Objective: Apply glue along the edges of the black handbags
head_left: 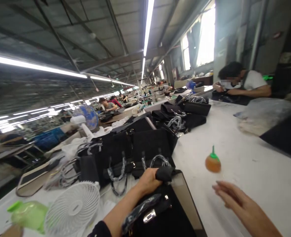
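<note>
My left hand (149,181) is closed on the top edge of a black handbag (165,210) that lies in front of me, its handle wrapped in plastic and a silver clasp showing. My right hand (234,199) hovers over the white table (246,164), fingers stretched out and empty. A small brown glue bottle with a green cap (213,161) stands just beyond its fingertips. A row of black handbags (135,144) with plastic-wrapped handles stands behind the one I hold.
A white desk fan (72,209) and a green bottle (28,214) sit at the near left. A blue fan (86,118) stands further back. More black bags (187,112) fill the table's middle. A person (241,84) works at the far right, beside a plastic bag (264,113).
</note>
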Demonstrator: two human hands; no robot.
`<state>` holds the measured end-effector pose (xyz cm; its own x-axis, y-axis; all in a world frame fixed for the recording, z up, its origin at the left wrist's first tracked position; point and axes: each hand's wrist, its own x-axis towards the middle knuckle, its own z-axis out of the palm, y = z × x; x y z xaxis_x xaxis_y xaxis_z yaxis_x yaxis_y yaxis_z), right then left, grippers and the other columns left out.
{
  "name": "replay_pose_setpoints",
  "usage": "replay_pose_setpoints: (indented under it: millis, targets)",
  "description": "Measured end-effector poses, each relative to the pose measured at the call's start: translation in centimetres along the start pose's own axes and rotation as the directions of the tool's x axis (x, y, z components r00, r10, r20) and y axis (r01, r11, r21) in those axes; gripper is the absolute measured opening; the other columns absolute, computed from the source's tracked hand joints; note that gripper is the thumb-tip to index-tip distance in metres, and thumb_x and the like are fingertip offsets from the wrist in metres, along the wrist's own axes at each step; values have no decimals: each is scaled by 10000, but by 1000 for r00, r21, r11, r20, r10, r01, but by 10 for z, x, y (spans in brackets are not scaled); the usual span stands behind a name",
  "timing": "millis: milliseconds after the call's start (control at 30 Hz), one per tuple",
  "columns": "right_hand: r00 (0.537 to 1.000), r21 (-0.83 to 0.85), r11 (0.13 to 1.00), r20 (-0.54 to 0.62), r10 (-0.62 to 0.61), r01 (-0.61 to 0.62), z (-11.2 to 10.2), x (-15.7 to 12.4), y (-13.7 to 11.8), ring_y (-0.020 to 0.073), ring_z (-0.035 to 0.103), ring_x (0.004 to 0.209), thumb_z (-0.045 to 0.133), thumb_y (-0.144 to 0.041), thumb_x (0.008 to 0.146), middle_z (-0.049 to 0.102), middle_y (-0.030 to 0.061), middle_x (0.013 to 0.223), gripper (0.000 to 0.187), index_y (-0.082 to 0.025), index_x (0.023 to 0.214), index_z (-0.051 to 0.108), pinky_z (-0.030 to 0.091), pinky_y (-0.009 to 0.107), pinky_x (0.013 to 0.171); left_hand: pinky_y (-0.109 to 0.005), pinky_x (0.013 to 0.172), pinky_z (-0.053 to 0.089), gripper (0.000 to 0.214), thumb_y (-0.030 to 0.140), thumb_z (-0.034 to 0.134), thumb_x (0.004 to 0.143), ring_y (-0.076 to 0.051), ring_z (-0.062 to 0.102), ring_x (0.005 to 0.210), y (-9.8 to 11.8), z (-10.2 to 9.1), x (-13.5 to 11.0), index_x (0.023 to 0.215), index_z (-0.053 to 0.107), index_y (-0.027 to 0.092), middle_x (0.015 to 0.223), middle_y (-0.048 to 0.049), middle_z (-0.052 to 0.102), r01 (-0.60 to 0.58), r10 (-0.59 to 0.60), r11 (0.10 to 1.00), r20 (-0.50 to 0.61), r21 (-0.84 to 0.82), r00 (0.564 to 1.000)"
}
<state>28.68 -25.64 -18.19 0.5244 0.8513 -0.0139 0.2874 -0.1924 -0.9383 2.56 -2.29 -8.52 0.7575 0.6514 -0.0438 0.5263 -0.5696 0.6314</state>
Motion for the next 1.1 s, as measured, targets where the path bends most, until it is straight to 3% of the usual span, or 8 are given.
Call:
replay_pose_setpoints:
  millis: [67,133,267,467,633,733,900,1100]
  targets:
    - [961,-107,993,-275,13,-44,-13,38,17,343,692,1177,468,-749,846,731,184,1267,718,-178,1269,573,598,494,983,-230,664,401,148,163,539,742,-135,538,701,-5,3,2,774,681,136,690,35,583,-2,4,999,25,-53,1000]
    - [939,-191,980,-342,-17,-52,-20,73,30,417,602,1278,502,-741,759,613,277,1407,859,-93,1322,540,525,564,1054,-222,654,399,135,164,533,739,-121,501,681,-7,6,4,766,662,135,678,43,548,1,4,996,50,-91,999]
    - [955,-296,955,-288,-73,-17,-14,122,45,487,447,1409,567,-704,622,508,352,1485,1028,8,1360,497,337,593,1198,-217,641,391,105,160,555,719,-112,471,669,-8,15,11,741,655,136,668,47,511,22,-13,994,88,-104,996]
    - [976,-346,938,-205,-74,-1,-1,144,47,435,567,1268,604,-623,676,659,209,1324,745,-175,1271,563,433,593,1071,-218,605,347,65,171,602,703,-113,442,667,-17,35,17,700,655,134,642,44,470,33,-24,997,129,-68,991]
    - [987,-274,958,-157,36,-78,-13,124,33,391,660,1042,619,-660,717,699,168,1120,703,-183,1231,558,497,533,943,-216,604,350,82,197,606,705,-115,450,665,-23,47,13,708,666,140,649,42,488,60,-47,995,154,-81,987]
    - [998,-179,982,-1,55,-54,-27,94,25,323,688,925,624,-635,768,725,77,999,581,-231,1183,572,536,445,851,-217,611,363,88,201,612,699,-116,463,664,-25,50,10,721,676,145,658,43,504,78,-61,992,166,-98,984]
    - [961,-82,995,266,80,-60,-49,34,22,338,711,1019,747,-541,714,752,65,1149,646,-257,1281,626,582,410,874,-217,659,412,158,211,627,732,-133,525,720,-26,51,10,824,734,141,718,33,592,77,-57,991,176,-111,983]
    - [938,5,984,305,167,-177,-60,-8,26,359,706,1050,791,-575,705,768,64,1133,616,-294,1240,672,600,408,846,-212,686,439,270,132,593,728,-132,579,730,-12,45,15,933,768,141,780,37,688,11,17,993,229,-120,973]
